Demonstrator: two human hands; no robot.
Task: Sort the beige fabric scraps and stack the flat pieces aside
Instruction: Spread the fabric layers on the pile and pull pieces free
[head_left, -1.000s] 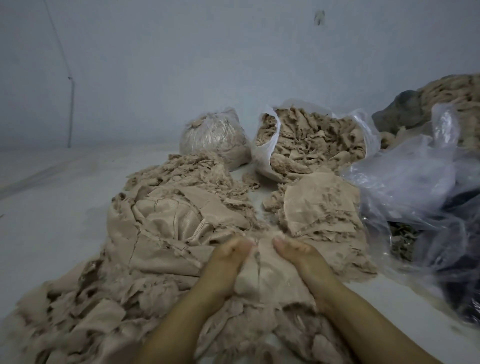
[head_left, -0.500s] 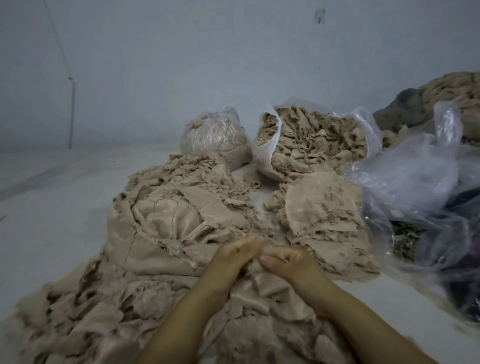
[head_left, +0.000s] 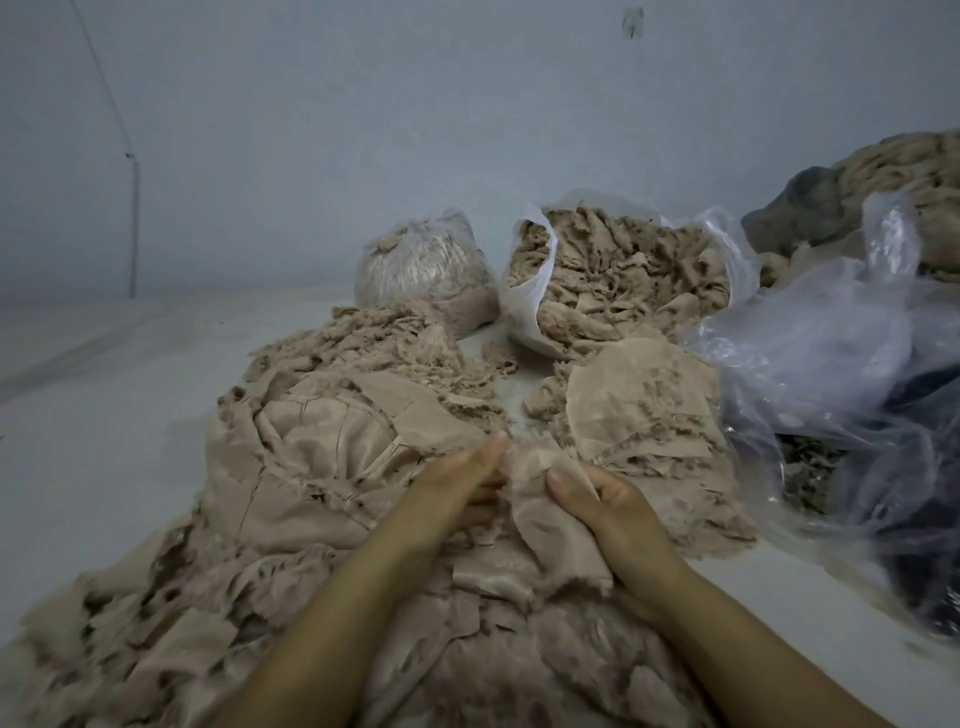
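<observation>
A big loose heap of beige fabric scraps (head_left: 291, 509) spreads across the white surface in front of me. My right hand (head_left: 608, 514) grips one beige piece (head_left: 540, 535) lifted off the heap, thumb on top. My left hand (head_left: 457, 483) touches the same piece at its left edge, fingers mostly straight. To the right of my hands lies a stack of flat beige pieces (head_left: 639, 410).
An open white bag (head_left: 530, 291) full of scraps and a tied clear bag (head_left: 426, 275) stand at the back. Crumpled clear plastic bags (head_left: 831, 374) lie at the right, with another scrap mound (head_left: 909, 176) behind. A grey wall rises behind.
The hands first pressed apart on the heap, then came together. Now the right hand has pulled up one piece and shifted right, while the left stays at its edge.
</observation>
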